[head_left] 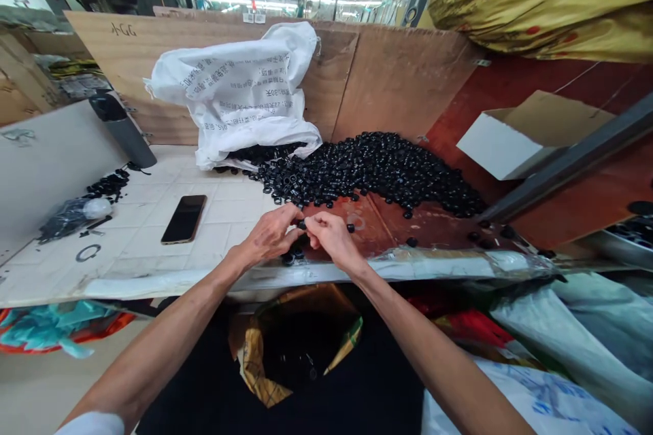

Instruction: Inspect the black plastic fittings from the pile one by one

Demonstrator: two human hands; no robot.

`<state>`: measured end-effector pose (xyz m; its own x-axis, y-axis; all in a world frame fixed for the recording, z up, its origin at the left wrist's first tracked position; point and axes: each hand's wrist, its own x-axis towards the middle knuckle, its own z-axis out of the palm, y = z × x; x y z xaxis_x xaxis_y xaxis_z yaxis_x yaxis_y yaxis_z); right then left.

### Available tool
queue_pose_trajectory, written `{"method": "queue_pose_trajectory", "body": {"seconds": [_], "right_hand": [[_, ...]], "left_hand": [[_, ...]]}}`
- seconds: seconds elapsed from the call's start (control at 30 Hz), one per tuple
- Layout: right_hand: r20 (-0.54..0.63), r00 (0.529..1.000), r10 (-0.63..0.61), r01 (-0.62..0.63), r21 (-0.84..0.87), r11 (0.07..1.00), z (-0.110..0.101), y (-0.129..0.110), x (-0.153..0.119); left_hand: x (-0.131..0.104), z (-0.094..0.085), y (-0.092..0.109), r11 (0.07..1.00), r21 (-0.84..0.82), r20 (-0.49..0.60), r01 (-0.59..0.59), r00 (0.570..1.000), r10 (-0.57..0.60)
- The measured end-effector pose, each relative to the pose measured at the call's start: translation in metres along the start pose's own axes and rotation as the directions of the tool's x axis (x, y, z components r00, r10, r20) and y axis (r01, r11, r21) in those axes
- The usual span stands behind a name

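Observation:
My left hand (270, 234) and my right hand (330, 236) meet at the near edge of the bench, fingertips almost touching. Between them is a small black plastic part (302, 225), pinched by thumb and fingers from both sides; its exact shape is too small to make out. A large heap of similar black parts (377, 166) lies just beyond my hands, and a few loose black pieces (292, 257) sit below my left fingers. Under the hands, below the bench edge, an open yellow sack (255, 360) stands with small dark items faintly visible inside.
A white woven bag (245, 95) spills black parts at the back. A phone (184, 219), a dark bottle (122, 129) and a grey ring (88, 253) lie left. At right are an open carton (503, 143) and a slanted metal bar (561, 166). A wooden board (398, 81) closes the back.

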<state>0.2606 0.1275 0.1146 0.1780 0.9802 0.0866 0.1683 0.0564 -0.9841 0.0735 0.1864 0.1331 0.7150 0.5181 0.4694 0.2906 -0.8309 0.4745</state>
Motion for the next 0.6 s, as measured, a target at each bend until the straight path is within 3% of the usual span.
{"method": "queue_pose_trajectory", "body": {"seconds": [0.1,0.2,0.3,0.4,0.5,0.6], "right_hand": [[-0.017,0.967,-0.254,0.232,-0.346,0.909,0.002,0.013,-0.010],[0.129,0.951,-0.282,0.309,-0.458,0.834,0.009,0.026,-0.015],[0.248,0.922,-0.297,0.384,-0.481,0.788,0.014,0.034,-0.017],[0.252,0.929,-0.271,0.363,-0.474,0.802,0.013,0.035,-0.022],[0.210,0.939,-0.273,0.336,-0.392,0.856,0.008,0.033,-0.033],[0.183,0.928,-0.325,0.366,-0.279,0.888,0.001,0.029,-0.047]], "left_hand": [[-0.023,0.005,-0.001,0.981,0.015,-0.002,0.196,0.981,-0.196],[-0.035,0.018,-0.003,0.913,-0.112,-0.035,0.392,0.917,-0.398],[-0.033,0.033,0.005,0.835,-0.230,0.013,0.500,0.859,-0.511],[-0.027,0.046,0.021,0.782,-0.246,-0.017,0.573,0.804,-0.595],[-0.027,0.054,0.038,0.772,-0.287,-0.103,0.567,0.783,-0.614],[-0.033,0.058,0.050,0.752,-0.376,-0.113,0.541,0.779,-0.617]]}}
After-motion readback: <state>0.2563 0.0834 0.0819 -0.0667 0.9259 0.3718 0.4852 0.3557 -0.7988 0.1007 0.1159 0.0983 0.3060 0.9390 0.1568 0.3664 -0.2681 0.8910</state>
